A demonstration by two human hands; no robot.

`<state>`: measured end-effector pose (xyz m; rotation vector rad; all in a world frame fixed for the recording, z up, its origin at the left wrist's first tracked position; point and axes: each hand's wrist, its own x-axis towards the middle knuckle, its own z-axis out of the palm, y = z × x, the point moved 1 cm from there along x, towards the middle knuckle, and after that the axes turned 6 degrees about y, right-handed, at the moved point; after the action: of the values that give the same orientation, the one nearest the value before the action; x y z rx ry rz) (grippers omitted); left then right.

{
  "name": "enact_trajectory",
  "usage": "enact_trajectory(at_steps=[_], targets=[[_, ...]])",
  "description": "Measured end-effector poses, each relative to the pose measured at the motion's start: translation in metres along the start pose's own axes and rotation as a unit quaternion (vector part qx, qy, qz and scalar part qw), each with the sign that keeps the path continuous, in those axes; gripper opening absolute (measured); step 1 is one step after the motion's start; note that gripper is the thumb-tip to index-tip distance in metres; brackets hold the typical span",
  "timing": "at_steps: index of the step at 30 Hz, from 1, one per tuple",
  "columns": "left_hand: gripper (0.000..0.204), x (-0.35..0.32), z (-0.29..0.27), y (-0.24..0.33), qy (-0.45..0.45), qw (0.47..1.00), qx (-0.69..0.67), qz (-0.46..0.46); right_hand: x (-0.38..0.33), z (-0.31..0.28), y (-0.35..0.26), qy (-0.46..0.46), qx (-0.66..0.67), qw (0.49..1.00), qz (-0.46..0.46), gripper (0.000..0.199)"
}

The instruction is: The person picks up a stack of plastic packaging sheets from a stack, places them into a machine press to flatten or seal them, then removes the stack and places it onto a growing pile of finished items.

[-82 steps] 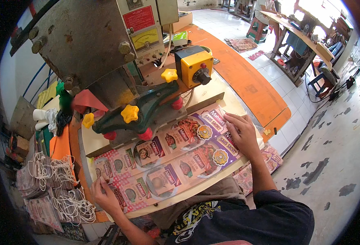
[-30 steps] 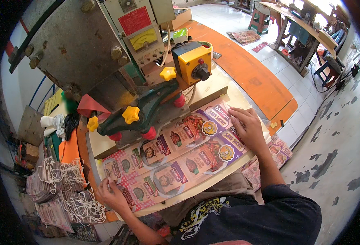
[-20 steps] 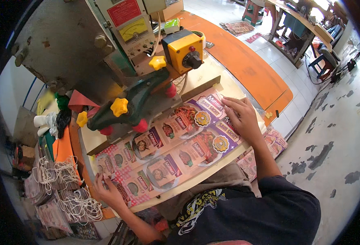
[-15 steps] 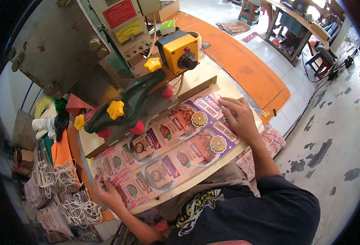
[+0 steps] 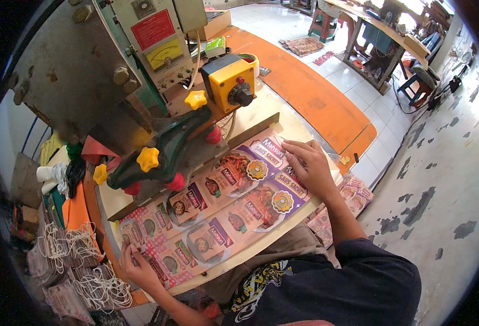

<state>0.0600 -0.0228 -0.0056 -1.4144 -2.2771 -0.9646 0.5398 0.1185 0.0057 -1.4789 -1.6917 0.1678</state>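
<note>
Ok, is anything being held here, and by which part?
The left hand and right hand touch opposite ends of the printed sheeting; whether either grips it or merely rests there cannot be told.

Glossy smooth plastic-looking sheets (image 5: pixel 242 217), dull scuffed metal plate (image 5: pixel 60 70), matt cloth shirt (image 5: pixel 337 288).

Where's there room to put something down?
The orange tabletop has a bare patch between the cream board and the tiled floor. It's crowded on the board: printed plastic sheeting lies there, left hand and right hand at its ends. White-corded bundles crowd the left.
</note>
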Motion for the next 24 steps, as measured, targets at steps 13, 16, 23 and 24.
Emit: enact_trajectory(at_steps=[13,16,23,24], targets=[[0.028,-0.001,-0.002,0.000,0.003,1.000,-0.010,0.004,0.000,0.000,-0.003,-0.001,-0.005,1.000,-0.003,0.028],[0.030,-0.005,0.003,-0.005,-0.002,0.997,-0.047,-0.055,0.001,-0.001,-0.005,-0.002,-0.007,1.000,-0.002,0.028],[0.034,-0.006,0.007,-0.011,0.002,1.000,0.011,-0.018,0.001,-0.001,-0.003,-0.003,-0.012,1.000,-0.008,0.028],[0.034,-0.006,0.006,-0.010,-0.002,1.000,0.013,-0.018,0.001,-0.001,-0.004,-0.004,-0.011,1.000,-0.008,0.028]])
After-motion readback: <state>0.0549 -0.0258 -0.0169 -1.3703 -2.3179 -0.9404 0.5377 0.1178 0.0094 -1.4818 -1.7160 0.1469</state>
